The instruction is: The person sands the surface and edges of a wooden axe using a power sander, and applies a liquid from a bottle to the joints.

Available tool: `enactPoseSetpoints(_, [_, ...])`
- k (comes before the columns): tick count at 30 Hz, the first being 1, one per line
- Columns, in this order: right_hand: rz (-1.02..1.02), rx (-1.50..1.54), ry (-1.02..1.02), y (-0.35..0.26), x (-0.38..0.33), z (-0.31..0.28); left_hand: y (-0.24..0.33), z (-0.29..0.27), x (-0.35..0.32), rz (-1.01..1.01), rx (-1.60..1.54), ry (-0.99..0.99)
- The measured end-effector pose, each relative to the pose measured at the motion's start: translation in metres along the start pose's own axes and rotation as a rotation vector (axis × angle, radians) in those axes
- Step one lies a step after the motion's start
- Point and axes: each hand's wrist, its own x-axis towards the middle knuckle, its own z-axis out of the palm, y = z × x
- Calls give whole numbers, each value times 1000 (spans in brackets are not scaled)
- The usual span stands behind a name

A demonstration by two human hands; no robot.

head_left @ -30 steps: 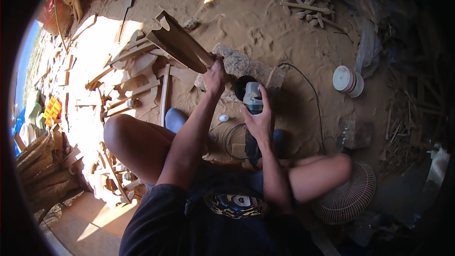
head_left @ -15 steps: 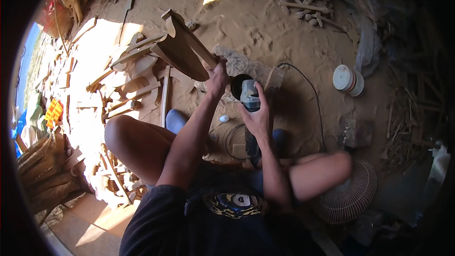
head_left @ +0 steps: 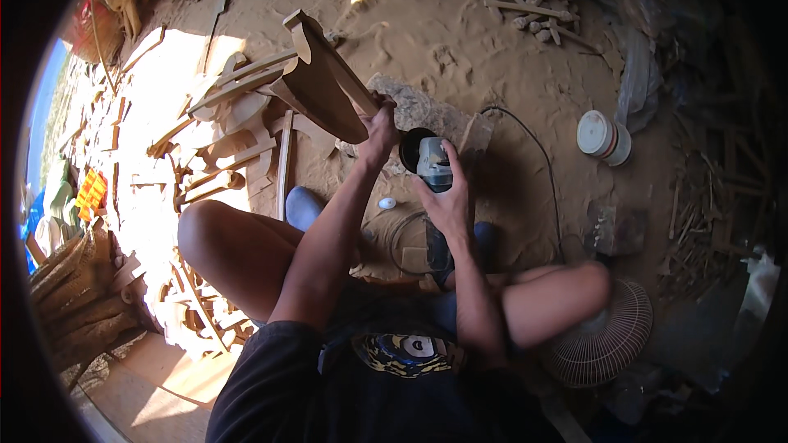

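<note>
Wooden piece (head_left: pixel 318 98) rolled, swung slightly rightward since earlier; grinder (head_left: pixel 432 160) barely shifted.

Smooth matt wooden piece (head_left: pixel 318 98), plastic-looking power tool (head_left: pixel 432 166), rough stone block (head_left: pixel 423 108), grainy sandy ground (head_left: pixel 460 25), matt cloth shirt (head_left: pixel 345 414)

The long, light-brown, curved wooden piece (head_left: pixel 322 102) has been rolled about its length, its far end carried rightward; the grey, rounded, handheld power tool (head_left: pixel 432 161) has been shifted slightly leftward.
</note>
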Motion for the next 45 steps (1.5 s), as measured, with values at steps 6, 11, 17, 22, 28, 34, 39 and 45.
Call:
enactPoseSetpoints(6, [-12,-222,-3,-18,-1,-1,-7,-2,1,-43,133,4])
enactPoseSetpoints(11, [11,-301,93,-5,-8,-17,24,23,-11,67,149,-53])
enactPoseSetpoints(17, [-23,-103,189,-8,-15,-33,81,-3,56,37,174,-128])
enactPoseSetpoints(22, [85,-40,145,-28,-20,-32,72,-36,70,-59,396,85])
enactPoseSetpoints(28, [44,-82,172,-15,-22,-30,82,5,36,247,-126,264])
enactPoseSetpoints(34, [72,-14,112,-16,-20,-25,73,-16,38,93,-140,309])
enactPoseSetpoints(39, [24,-26,96,-8,-16,-24,77,0,34,136,-86,374])
enactPoseSetpoints(45, [76,42,39,-4,-16,-19,76,7,24,167,-74,294])
